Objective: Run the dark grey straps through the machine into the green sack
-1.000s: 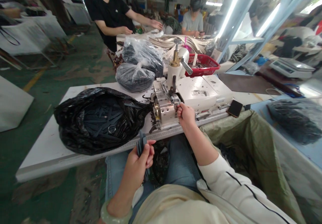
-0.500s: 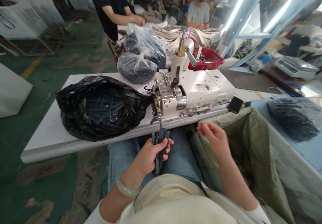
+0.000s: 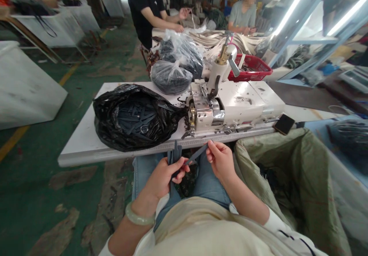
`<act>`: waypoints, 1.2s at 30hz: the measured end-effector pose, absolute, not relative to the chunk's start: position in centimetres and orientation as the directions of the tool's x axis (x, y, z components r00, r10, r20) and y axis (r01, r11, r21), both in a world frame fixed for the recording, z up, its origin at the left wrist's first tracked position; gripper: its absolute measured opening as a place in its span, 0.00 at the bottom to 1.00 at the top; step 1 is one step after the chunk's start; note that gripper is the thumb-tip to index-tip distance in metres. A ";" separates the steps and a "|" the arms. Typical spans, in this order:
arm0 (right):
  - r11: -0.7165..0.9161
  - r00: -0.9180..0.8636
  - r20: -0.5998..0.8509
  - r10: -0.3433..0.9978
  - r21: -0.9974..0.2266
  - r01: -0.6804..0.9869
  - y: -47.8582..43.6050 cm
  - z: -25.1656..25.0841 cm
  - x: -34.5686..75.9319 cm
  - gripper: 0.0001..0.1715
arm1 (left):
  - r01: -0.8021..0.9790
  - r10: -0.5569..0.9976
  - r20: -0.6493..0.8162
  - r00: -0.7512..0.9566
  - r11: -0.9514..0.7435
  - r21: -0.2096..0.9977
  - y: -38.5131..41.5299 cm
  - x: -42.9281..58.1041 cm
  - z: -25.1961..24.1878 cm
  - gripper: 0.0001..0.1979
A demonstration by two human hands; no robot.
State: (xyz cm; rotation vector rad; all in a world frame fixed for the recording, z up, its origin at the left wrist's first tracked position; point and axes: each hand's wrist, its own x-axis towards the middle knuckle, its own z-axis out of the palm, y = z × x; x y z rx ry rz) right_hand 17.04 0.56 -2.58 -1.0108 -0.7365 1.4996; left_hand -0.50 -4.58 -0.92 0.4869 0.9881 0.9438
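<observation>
My left hand (image 3: pixel 169 171) is closed around a bundle of dark grey-blue strips (image 3: pixel 176 154) above my lap. Between thumb and fingers, my right hand (image 3: pixel 222 159) pinches the end of a single strip (image 3: pixel 197 153), which slants down to the fingers of my left hand. Just beyond the hands stands a white and metal machine (image 3: pixel 244 104) on a white table (image 3: pixel 83 133). To its left, an open black plastic bag (image 3: pixel 106 133) holds many similar dark strips (image 3: pixel 138 114) and a metal ring.
Behind the machine are knotted clear bags (image 3: pixel 172 77) and a red basket (image 3: pixel 258 71). A phone (image 3: pixel 284 124) lies at the table's right end, above a green sack (image 3: pixel 307 164). Two people (image 3: pixel 149 4) work at the back.
My right hand has come left toward my left hand and now grips a strip's end. The view has turned left, and the person in black has raised a hand.
</observation>
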 end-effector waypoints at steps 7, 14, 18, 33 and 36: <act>0.050 -0.263 0.107 0.959 -0.976 -0.214 -0.8 -2.5 19.6 0.06 | -0.435 0.925 -0.379 -0.024 0.332 0.837 -3.5 0.7 -1.0 0.15; 0.276 -0.387 0.236 0.891 -0.960 0.053 -1.3 -3.9 20.5 0.15 | -0.119 0.947 -0.187 -0.262 0.161 0.980 -3.6 0.3 -1.0 0.16; 0.521 -0.438 0.337 0.833 -0.746 0.416 -0.8 -4.3 19.4 0.25 | 0.175 0.936 -0.109 -0.333 0.175 0.969 -3.6 0.5 -0.5 0.15; -0.265 -0.124 -0.237 0.964 -0.907 -0.328 12.5 -0.8 19.7 0.19 | -0.438 0.905 -0.404 -0.131 0.313 0.843 -2.6 -0.1 -1.0 0.22; -0.303 -0.122 -0.277 0.953 -0.880 -0.367 13.7 -0.4 19.7 0.16 | -0.435 0.901 -0.406 -0.152 0.308 0.846 -2.5 0.0 -0.9 0.22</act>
